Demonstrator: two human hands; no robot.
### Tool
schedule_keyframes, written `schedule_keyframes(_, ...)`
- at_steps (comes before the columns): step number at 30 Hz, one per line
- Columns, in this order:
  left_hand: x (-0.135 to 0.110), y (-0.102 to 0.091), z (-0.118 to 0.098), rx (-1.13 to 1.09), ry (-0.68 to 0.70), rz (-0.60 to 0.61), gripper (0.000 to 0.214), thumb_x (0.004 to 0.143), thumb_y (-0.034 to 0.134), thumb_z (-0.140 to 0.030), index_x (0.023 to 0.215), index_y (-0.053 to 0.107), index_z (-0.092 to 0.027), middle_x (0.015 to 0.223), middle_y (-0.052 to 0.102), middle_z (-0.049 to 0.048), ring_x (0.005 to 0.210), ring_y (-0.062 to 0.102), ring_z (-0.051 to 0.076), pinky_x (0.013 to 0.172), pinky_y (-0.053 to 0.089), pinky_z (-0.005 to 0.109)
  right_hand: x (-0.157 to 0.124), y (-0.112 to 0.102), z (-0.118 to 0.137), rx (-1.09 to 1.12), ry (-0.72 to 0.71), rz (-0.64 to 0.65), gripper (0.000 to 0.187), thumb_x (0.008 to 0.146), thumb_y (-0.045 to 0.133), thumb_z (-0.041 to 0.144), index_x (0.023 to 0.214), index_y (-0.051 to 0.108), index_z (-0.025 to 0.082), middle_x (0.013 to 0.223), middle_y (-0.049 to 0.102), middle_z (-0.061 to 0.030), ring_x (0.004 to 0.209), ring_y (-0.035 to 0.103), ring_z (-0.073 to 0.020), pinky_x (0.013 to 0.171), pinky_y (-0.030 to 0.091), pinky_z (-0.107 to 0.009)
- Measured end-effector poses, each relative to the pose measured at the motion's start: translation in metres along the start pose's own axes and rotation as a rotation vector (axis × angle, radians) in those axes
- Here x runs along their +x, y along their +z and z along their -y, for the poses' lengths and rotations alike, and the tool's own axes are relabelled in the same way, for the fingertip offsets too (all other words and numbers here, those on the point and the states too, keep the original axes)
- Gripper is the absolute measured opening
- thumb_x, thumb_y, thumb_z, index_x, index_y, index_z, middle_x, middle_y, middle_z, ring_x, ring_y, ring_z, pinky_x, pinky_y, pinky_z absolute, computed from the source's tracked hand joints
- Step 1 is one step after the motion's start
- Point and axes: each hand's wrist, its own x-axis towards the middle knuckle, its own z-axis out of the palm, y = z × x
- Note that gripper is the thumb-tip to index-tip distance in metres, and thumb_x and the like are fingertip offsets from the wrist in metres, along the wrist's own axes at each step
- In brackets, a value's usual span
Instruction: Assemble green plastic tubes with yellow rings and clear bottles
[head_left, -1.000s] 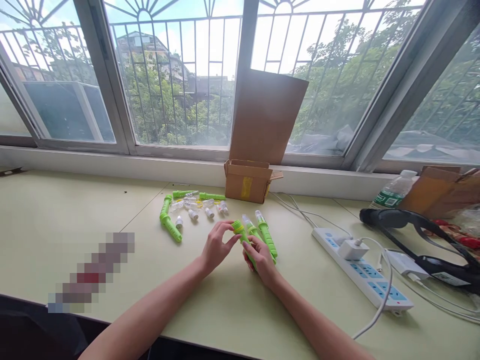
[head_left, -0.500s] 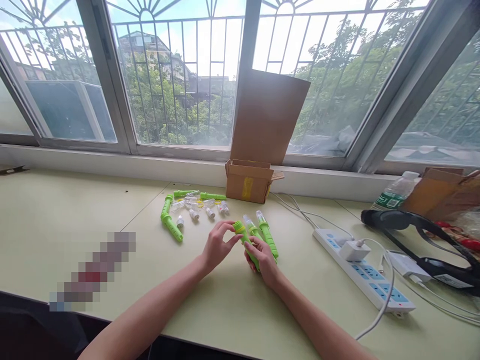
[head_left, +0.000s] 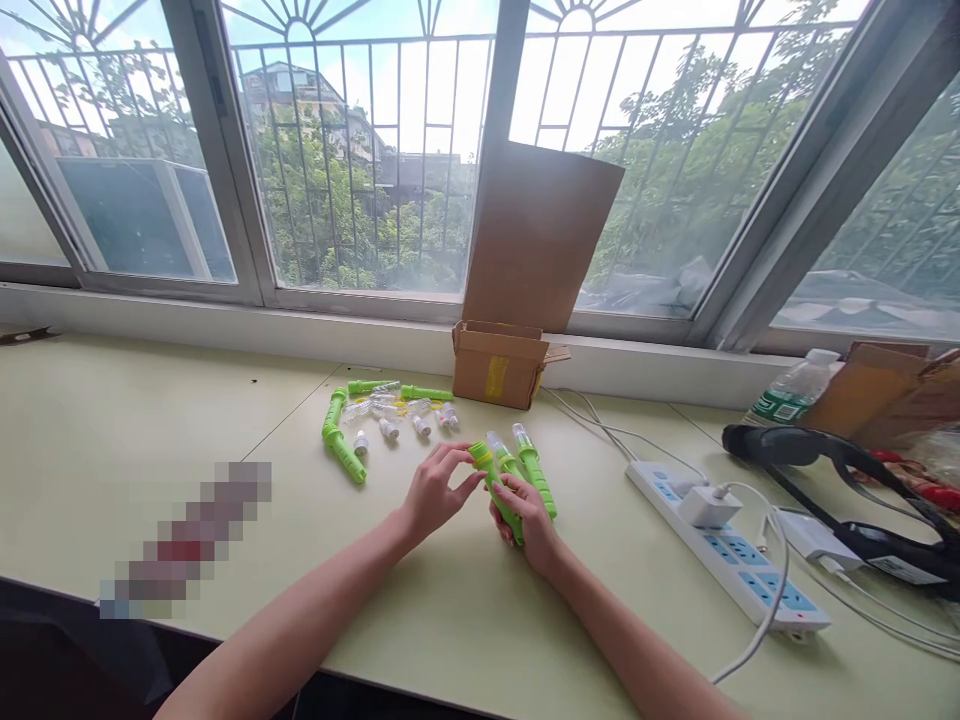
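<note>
My right hand point(head_left: 531, 518) is closed round the lower part of a green ribbed flashlight tube point(head_left: 493, 474), which tilts up and to the left. At its upper end sits a yellow ring point(head_left: 481, 457). My left hand point(head_left: 437, 490) pinches the tube near that ring, thumb and fingers on either side. Two green flashlights with clear tips lie just beyond my right hand: one point(head_left: 532, 468) shows well, the other point(head_left: 504, 455) is partly hidden by the held tube.
Loose green tubes point(head_left: 344, 452), clear caps point(head_left: 383, 403) and several small white pieces point(head_left: 389, 430) lie farther back. Behind them stands a cardboard box point(head_left: 491, 372). A power strip point(head_left: 727, 545) with cables, a black headset point(head_left: 840, 480) and a bottle point(head_left: 791, 390) occupy the right.
Both hands keep nearly the same hold on the green tube. The view has shifted very slightly; the objects on the table stay where they were.
</note>
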Motion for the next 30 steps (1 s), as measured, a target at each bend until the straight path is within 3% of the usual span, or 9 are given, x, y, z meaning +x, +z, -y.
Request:
schedule_keyframes(7, -0.0020, 0.0051, -0.0032, -0.196, -0.115, -0.040, 0.028, 0.081, 0.065, -0.024, 0.106, 0.053, -0.019, 0.111, 0.065, 0.0096, 0.098, 0.065, 0.020, 0.084, 0.058, 0.041, 0.0019, 0.0037, -0.0013, 0.094, 0.047, 0.017, 0.031, 0.078, 0.060, 0.049, 0.078, 0.050, 0.020, 0.048, 0.050, 0.0059, 0.031, 0.035, -0.0067, 0.031, 0.025, -0.019)
schedule_keyframes(14, 0.0000, 0.0060, -0.0056, -0.355, -0.275, -0.054, 0.022, 0.086, 0.056, -0.019, 0.107, 0.050, -0.020, 0.110, 0.065, 0.0100, 0.090, 0.068, 0.018, 0.072, 0.061, 0.034, 0.0033, 0.0025, 0.0002, 0.134, 0.091, 0.016, 0.032, 0.077, 0.059, 0.049, 0.086, 0.054, 0.019, 0.047, 0.049, 0.0057, 0.031, 0.033, -0.0071, 0.031, 0.025, -0.020)
schedule_keyframes(18, -0.0039, 0.0068, -0.0078, -0.303, -0.202, -0.060, 0.026, 0.085, 0.055, -0.018, 0.110, 0.049, -0.020, 0.117, 0.060, 0.0118, 0.093, 0.067, 0.018, 0.074, 0.061, 0.035, 0.0035, 0.0012, -0.0006, 0.209, 0.102, 0.016, 0.035, 0.080, 0.051, 0.053, 0.088, 0.055, 0.020, 0.047, 0.048, 0.0049, 0.031, 0.032, -0.0073, 0.031, 0.025, -0.020)
schedule_keyframes(22, -0.0074, 0.0082, -0.0096, -0.249, -0.093, -0.019, 0.027, 0.084, 0.055, -0.016, 0.110, 0.050, -0.020, 0.111, 0.060, 0.0095, 0.103, 0.062, 0.020, 0.085, 0.058, 0.039, 0.0037, 0.0016, -0.0024, 0.170, 0.116, 0.043, 0.042, 0.081, 0.044, 0.060, 0.085, 0.056, 0.020, 0.047, 0.048, 0.0038, 0.031, 0.034, -0.0078, 0.032, 0.026, -0.021)
schedule_keyframes(30, -0.0065, 0.0068, -0.0100, -0.200, -0.075, -0.038, 0.028, 0.083, 0.055, -0.015, 0.109, 0.049, -0.020, 0.105, 0.058, 0.0081, 0.099, 0.059, 0.019, 0.085, 0.057, 0.039, 0.0024, 0.0035, -0.0022, 0.191, 0.099, 0.066, 0.038, 0.084, 0.044, 0.056, 0.084, 0.057, 0.020, 0.048, 0.050, 0.0030, 0.031, 0.034, -0.0077, 0.032, 0.025, -0.021)
